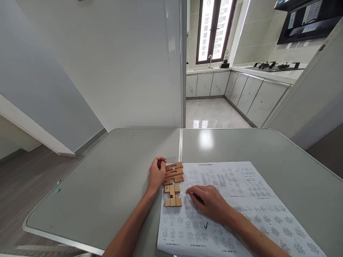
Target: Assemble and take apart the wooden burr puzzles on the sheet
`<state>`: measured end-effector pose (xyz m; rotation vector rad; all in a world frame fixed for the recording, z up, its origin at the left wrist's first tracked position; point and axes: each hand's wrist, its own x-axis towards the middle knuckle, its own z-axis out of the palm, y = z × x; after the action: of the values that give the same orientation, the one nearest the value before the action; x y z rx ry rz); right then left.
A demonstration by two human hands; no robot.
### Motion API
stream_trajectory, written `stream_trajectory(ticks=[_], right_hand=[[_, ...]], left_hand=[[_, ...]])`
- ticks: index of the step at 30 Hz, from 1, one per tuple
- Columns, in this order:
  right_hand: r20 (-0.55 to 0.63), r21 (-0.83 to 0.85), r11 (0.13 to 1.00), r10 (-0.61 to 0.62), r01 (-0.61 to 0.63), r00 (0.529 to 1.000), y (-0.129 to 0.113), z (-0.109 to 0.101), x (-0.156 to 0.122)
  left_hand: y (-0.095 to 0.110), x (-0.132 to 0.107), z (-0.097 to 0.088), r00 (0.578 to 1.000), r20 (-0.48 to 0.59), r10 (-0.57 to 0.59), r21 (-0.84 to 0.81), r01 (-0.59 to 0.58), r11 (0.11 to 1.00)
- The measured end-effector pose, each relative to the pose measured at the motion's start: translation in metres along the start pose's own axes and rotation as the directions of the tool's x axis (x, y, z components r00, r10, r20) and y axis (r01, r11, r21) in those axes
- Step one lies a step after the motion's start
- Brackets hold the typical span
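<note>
My left hand (157,174) rests at the left ends of three dark brown notched wooden puzzle pieces (173,173). Its fingers are bent, with a gap between thumb and forefinger, and nothing shows in that gap. Just below lie light notched wooden puzzle pieces (173,201), set side by side and touching. Both groups sit on the left edge of a large printed sheet (222,228) covered in small diagrams. To the right of the light pieces, my right hand (207,200) lies on the sheet with its fingers curled in, and no object is visible in it.
The sheet lies on a grey folding table (107,185) with a seam down its middle. A small teal object (58,191) is near the left edge. Beyond the table are a white wall (134,64) and a kitchen with a gas stove (276,66).
</note>
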<state>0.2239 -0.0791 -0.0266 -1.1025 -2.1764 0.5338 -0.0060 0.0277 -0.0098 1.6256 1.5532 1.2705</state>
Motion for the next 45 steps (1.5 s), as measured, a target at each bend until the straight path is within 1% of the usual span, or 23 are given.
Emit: stream_trajectory(ticks=[7,14,19,22,24,27,29,31,35,42,45], right_hand=[[-0.002,0.002,1.000,-0.003,0.003,1.000,0.000,0.000,0.001],[0.011,0.016,1.000,0.008,-0.008,1.000,-0.002,-0.001,0.001],[0.005,0.011,1.000,0.008,-0.008,1.000,-0.002,-0.001,0.001],[0.000,0.010,1.000,0.005,-0.005,1.000,-0.002,-0.001,0.001],[-0.002,0.008,1.000,0.003,-0.003,1.000,-0.002,-0.002,0.002],[-0.005,0.004,1.000,0.009,-0.009,1.000,-0.003,-0.003,0.003],[-0.010,0.009,1.000,0.016,-0.016,1.000,-0.003,-0.004,0.004],[-0.015,0.012,1.000,0.019,-0.019,1.000,-0.002,-0.004,0.005],[-0.012,0.005,1.000,0.016,-0.016,1.000,-0.001,-0.004,0.005],[0.000,0.015,1.000,0.022,-0.022,1.000,-0.003,-0.005,0.005],[-0.006,0.005,1.000,0.016,-0.016,1.000,-0.003,-0.006,0.006]], left_hand=[[0.000,0.001,0.000,1.000,-0.004,0.008,0.010,-0.008,1.000],[0.002,0.000,0.001,1.000,0.014,0.017,0.045,-0.017,0.999],[0.001,-0.001,0.004,0.997,0.063,0.043,0.112,-0.050,0.992],[0.003,-0.001,0.003,0.990,0.121,0.073,0.146,-0.091,0.985],[0.007,0.000,-0.001,0.978,0.184,0.099,0.152,-0.127,0.980],[0.014,0.003,-0.015,0.940,0.314,0.134,0.133,-0.183,0.974],[0.018,0.005,-0.026,0.882,0.445,0.155,0.100,-0.221,0.970],[0.020,0.007,-0.034,0.857,0.489,0.161,0.060,-0.217,0.974],[0.020,0.007,-0.039,0.847,0.510,0.148,0.020,-0.184,0.983],[0.019,0.007,-0.037,0.822,0.553,0.133,0.062,-0.200,0.978],[0.019,0.008,-0.037,0.823,0.553,0.126,0.068,-0.195,0.978]])
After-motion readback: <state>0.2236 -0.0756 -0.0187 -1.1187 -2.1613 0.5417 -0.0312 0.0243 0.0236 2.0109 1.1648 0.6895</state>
